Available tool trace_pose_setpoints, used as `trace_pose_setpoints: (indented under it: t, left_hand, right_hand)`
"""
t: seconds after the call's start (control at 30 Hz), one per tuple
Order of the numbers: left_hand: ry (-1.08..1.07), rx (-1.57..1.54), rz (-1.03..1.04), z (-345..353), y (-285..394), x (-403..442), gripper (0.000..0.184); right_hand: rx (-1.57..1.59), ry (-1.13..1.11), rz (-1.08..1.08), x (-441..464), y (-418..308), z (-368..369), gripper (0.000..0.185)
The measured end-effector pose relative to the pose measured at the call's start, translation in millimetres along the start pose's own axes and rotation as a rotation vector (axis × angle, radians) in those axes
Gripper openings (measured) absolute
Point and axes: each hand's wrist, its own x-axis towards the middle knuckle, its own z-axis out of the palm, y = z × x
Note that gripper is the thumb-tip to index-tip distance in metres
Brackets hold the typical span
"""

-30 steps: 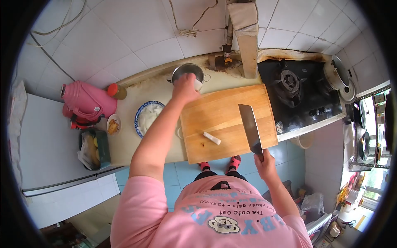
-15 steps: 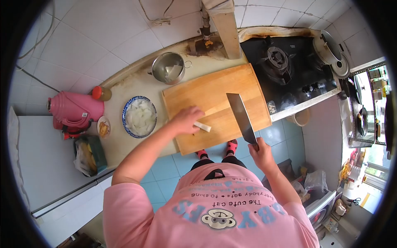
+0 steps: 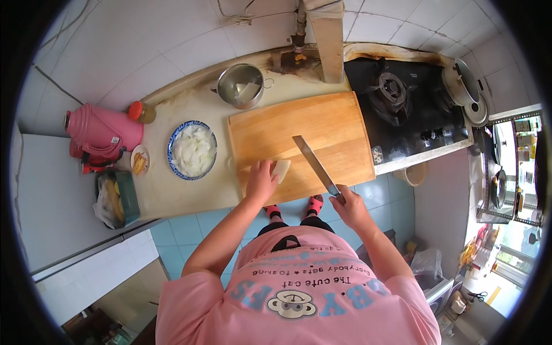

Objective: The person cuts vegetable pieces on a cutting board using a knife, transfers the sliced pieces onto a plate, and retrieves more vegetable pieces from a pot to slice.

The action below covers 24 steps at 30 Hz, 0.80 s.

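My right hand [image 3: 349, 206] is wrapped round the handle of a kitchen cleaver [image 3: 317, 165]. Its blade, turned nearly edge-on to the camera, slants over a wooden cutting board [image 3: 322, 112]. On the board's front left part, my left hand [image 3: 262, 180] has its fingers closed against a pale white vegetable piece [image 3: 282, 169], whose exact kind I cannot make out. The blade is apart from that piece, to its right. Left of the board, a blue-rimmed plate [image 3: 171, 150] bears a heap of pale, thin vegetable slices [image 3: 194, 149].
Behind the board stands a steel pot [image 3: 227, 77] with pale pieces inside. A black gas stove [image 3: 422, 86] adjoins on the right. At left are a pink thermos [image 3: 109, 126], a lidded jar [image 3: 142, 112], a small dish [image 3: 140, 161] and a green basket [image 3: 129, 201].
My left hand has settled on the board with the vegetable piece, which is turned more upright. The cleaver has shifted left and its blade has rotated towards edge-on. The camera view has shifted slightly.
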Motion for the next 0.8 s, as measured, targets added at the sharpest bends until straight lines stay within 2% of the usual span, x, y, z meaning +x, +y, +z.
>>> trace_pose_setpoints:
  t: [0.07,0.1,0.17,0.27,0.37,0.47,0.57,0.8]
  left_hand:
    - [0.028,0.173,0.220,-10,6,-10,0.044]
    - [0.033,0.168,0.213,-8,7,-13,0.044]
    - [-0.085,0.138,0.327,-4,10,-15,0.049]
    - [-0.015,0.234,0.435,6,5,-10,0.042]
    - [-0.090,0.317,0.408,11,3,-9,0.049]
    - [-0.140,0.335,0.366,4,11,-7,0.048]
    - [-0.099,0.424,0.439,9,3,-5,0.049]
    - [-0.080,0.436,0.438,9,3,-7,0.053]
  right_hand:
    - [-0.067,-0.003,-0.069,12,-3,0,0.033]
    - [-0.131,-0.003,-0.133,18,-5,-1,0.034]
    - [-0.221,-0.028,-0.187,34,-11,-3,0.031]
    - [-0.327,-0.068,-0.275,58,-22,-7,0.026]
    - [-0.433,-0.150,-0.342,73,-26,-7,0.025]
    - [-0.477,-0.223,-0.370,83,-27,-4,0.024]
    - [-0.535,-0.299,-0.364,88,-28,-4,0.023]
    - [-0.564,-0.380,-0.374,104,-26,-2,0.022]
